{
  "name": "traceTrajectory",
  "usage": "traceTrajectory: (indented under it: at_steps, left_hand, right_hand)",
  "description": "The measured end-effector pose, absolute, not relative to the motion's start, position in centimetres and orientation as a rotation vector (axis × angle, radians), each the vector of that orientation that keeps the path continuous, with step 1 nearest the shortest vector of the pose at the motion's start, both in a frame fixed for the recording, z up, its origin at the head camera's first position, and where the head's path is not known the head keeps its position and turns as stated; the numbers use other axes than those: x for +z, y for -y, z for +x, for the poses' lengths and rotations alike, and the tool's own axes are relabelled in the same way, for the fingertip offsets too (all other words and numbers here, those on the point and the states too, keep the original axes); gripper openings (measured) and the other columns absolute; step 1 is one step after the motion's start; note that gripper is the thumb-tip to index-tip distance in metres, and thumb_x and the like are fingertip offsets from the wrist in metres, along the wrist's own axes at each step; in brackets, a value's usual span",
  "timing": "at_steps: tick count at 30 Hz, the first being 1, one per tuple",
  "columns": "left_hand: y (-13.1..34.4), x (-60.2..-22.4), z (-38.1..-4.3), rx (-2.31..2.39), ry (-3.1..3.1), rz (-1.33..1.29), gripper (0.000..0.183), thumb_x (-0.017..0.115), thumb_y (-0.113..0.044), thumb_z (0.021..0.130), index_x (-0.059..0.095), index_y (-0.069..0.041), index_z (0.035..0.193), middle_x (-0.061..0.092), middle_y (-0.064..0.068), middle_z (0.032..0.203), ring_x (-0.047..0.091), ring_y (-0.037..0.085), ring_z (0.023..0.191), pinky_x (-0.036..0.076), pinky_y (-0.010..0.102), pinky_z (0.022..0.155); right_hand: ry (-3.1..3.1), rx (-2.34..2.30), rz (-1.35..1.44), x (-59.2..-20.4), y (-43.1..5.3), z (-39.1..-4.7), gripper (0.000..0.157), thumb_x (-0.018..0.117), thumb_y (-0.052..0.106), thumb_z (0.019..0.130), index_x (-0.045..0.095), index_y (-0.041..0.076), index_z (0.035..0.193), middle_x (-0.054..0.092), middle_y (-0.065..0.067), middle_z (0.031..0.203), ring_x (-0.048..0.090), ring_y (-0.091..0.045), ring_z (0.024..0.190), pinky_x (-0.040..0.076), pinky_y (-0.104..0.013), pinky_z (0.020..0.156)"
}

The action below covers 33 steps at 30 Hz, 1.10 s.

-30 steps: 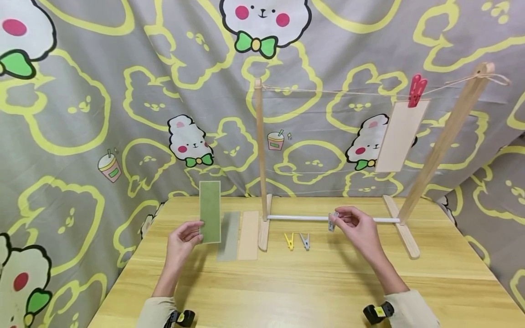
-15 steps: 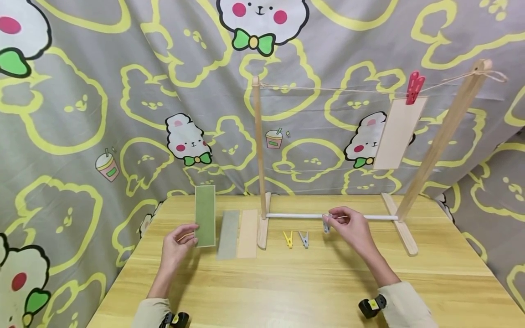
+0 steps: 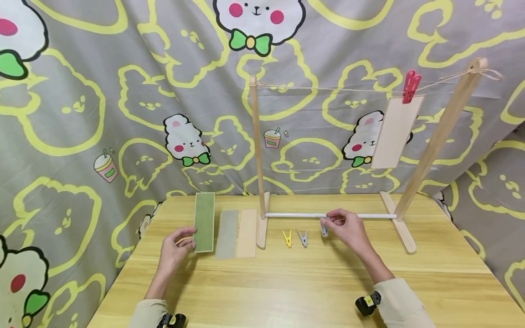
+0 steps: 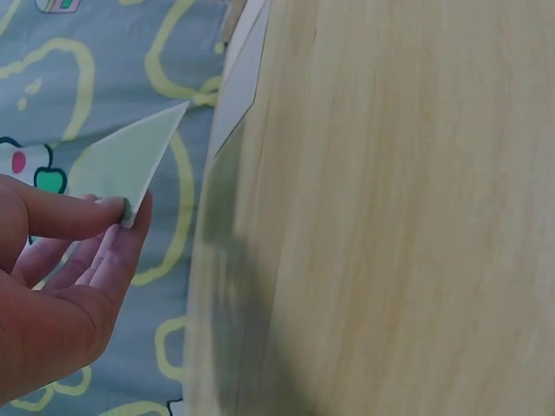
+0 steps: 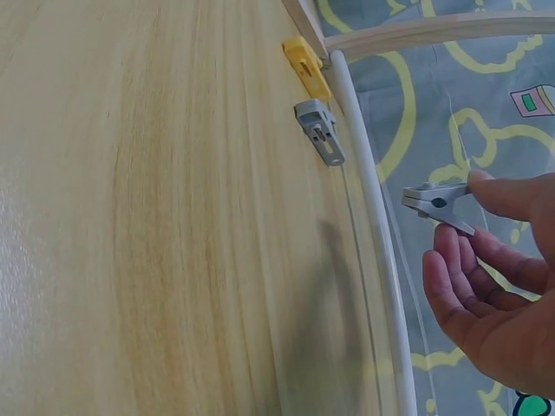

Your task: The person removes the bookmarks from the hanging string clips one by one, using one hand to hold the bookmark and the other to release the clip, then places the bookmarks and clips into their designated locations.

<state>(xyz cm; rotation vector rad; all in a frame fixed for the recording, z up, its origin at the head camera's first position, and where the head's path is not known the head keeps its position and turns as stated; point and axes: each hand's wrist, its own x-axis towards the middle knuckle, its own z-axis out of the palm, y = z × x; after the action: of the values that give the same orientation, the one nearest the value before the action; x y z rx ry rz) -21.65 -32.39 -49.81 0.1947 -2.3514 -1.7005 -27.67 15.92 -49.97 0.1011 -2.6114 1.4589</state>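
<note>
1. Currently, in the head view, the left hand (image 3: pixel 176 248) pinches a green card (image 3: pixel 204 222) by the lower part of its left long side. The pale-bordered card is held up over the left part of the worktop (image 3: pixel 279 282), toward the far left corner.
2. Also in the head view, a grey card (image 3: pixel 227 234) and a beige card (image 3: pixel 246 233) lie side by side toward the far edge, the beige one just beside the left foot of a wooden rack (image 3: pixel 434 136).
3. Farther right in that view, the right hand (image 3: pixel 348 228) pinches a grey clothespin (image 3: pixel 324 226) in front of the rack's white rod (image 3: pixel 291 215). A yellow clothespin (image 3: pixel 287 238) and a second grey clothespin (image 3: pixel 303 238) lie near each other on the worktop, nearer its front edge than the rod.
4. Above, a string (image 3: pixel 307 86) joins the rack's post tops; a red clothespin (image 3: pixel 411 86) clips a pale card (image 3: pixel 397 132) to it. A patterned curtain (image 3: pixel 135 114) hangs behind the far edge.
5. Left wrist view: the thumb presses one face of the green card, with fingers behind it; a shadow falls along the worktop's edge.
6. Right wrist view: thumb and fingertips grip the grey clothespin by its spread handles, its nose pointing away from the palm.
</note>
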Motion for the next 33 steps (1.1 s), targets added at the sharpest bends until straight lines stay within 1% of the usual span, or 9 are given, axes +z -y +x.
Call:
traceTrajectory:
  at_steps: [6,13,16,20,24,28,33]
  left_hand:
    - [32.9,-50.1,-21.3,-1.694,2.404,0.224,0.042,0.067,0.025,0.080,0.062,0.016,0.121,0.064,0.032,0.124,0.068,0.015,0.093,0.058,0.020,0.077]
    - [33.3,-50.4,-21.2,-1.725,2.470,0.279,0.042,0.066,0.022,0.083,0.061,0.015,0.124,0.063,0.031,0.127,0.066,0.029,0.104,0.058,0.021,0.078]
    - [33.4,-50.5,-21.1,-1.734,2.487,0.299,0.042,0.066,0.021,0.083,0.061,0.015,0.125,0.062,0.031,0.129,0.065,0.033,0.107,0.058,0.021,0.078]
    - [33.6,-50.6,-21.2,-1.735,2.512,0.305,0.041,0.067,0.020,0.084,0.061,0.015,0.124,0.061,0.031,0.129,0.064,0.034,0.108,0.057,0.022,0.076]
    - [33.6,-50.7,-21.2,-1.738,2.527,0.304,0.040,0.067,0.018,0.084,0.061,0.015,0.123,0.061,0.032,0.128,0.064,0.035,0.108,0.058,0.023,0.074]
    - [33.7,-50.7,-21.2,-1.732,2.536,0.298,0.039,0.067,0.018,0.085,0.061,0.016,0.123,0.061,0.032,0.126,0.064,0.034,0.107,0.058,0.023,0.073]
    - [33.8,-50.9,-21.3,-1.739,2.546,0.291,0.039,0.067,0.018,0.085,0.060,0.017,0.123,0.062,0.032,0.124,0.064,0.031,0.106,0.059,0.024,0.073]
  right_hand:
    - [2.637,1.457,0.100,-50.3,-15.6,-27.8,0.036,0.081,0.031,0.090,0.073,0.000,0.106,0.072,-0.009,0.095,0.067,-0.021,0.086,0.054,-0.025,0.070]
    - [2.662,1.427,0.119,-50.5,-15.0,-28.0,0.031,0.082,0.026,0.089,0.073,0.000,0.103,0.071,-0.007,0.091,0.067,-0.020,0.084,0.054,-0.028,0.070]
    - [2.673,1.430,0.126,-50.5,-14.6,-28.1,0.029,0.082,0.024,0.088,0.073,0.000,0.101,0.072,-0.008,0.090,0.067,-0.022,0.084,0.055,-0.029,0.069]
    - [2.702,1.432,0.130,-50.6,-14.2,-28.2,0.028,0.083,0.023,0.088,0.073,-0.001,0.099,0.072,-0.008,0.089,0.067,-0.023,0.083,0.054,-0.030,0.067]
    - [2.746,1.415,0.127,-50.7,-14.0,-28.3,0.029,0.083,0.023,0.087,0.073,-0.001,0.099,0.071,-0.008,0.089,0.065,-0.021,0.081,0.054,-0.031,0.067]
    - [2.791,1.399,0.117,-50.9,-13.8,-28.4,0.028,0.082,0.023,0.088,0.073,-0.002,0.098,0.070,-0.007,0.087,0.063,-0.019,0.078,0.053,-0.032,0.067]
    - [2.841,1.369,0.105,-51.2,-13.9,-28.5,0.026,0.083,0.022,0.087,0.072,-0.001,0.094,0.068,-0.007,0.082,0.060,-0.019,0.073,0.051,-0.031,0.062]
